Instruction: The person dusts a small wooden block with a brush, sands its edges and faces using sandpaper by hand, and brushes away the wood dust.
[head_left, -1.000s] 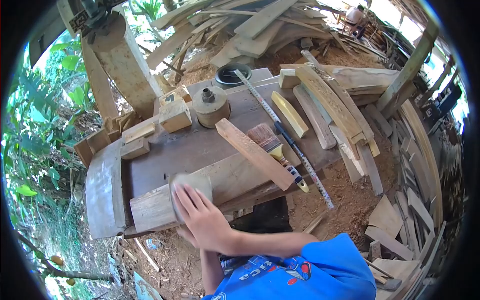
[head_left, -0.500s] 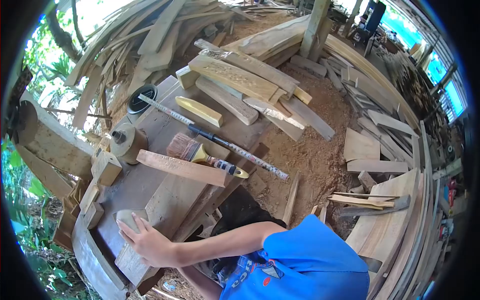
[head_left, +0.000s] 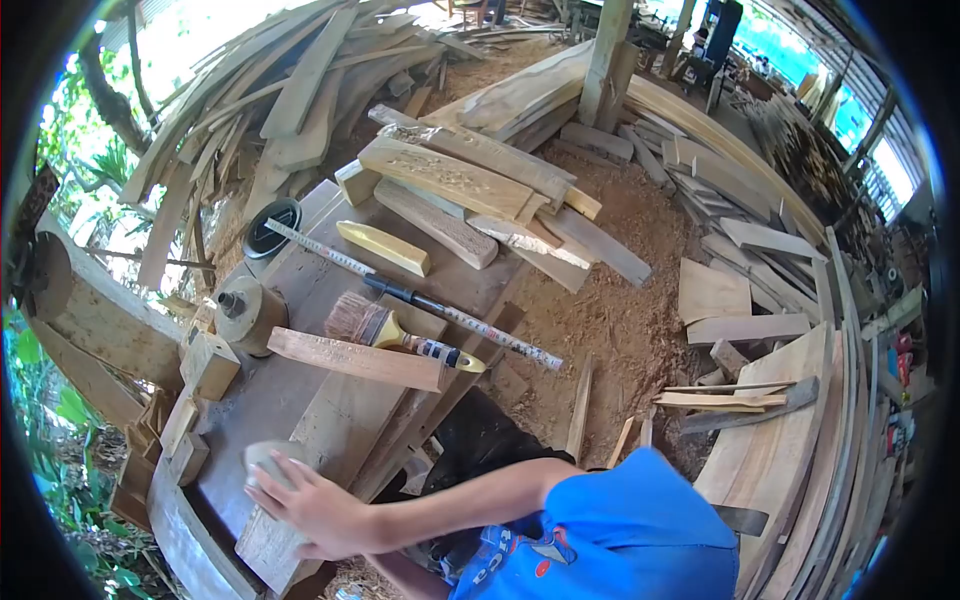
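The pale block sits on top of a long board, close to the bench's left end. It is a bit blurry. The right hand lies over it with its fingers spread across the top. The left hand is tucked out of sight behind the right one, so I cannot tell what it does.

The board runs along the near edge of the bench. A curved piece of wood lies right across it, in the way. Just beside that is a paintbrush with a striped handle, then a measuring tape.

By the far edge are a round can and a wood block.

The blue shirt has upside-down letters, partly folded. The tape's numbers are too small to read.
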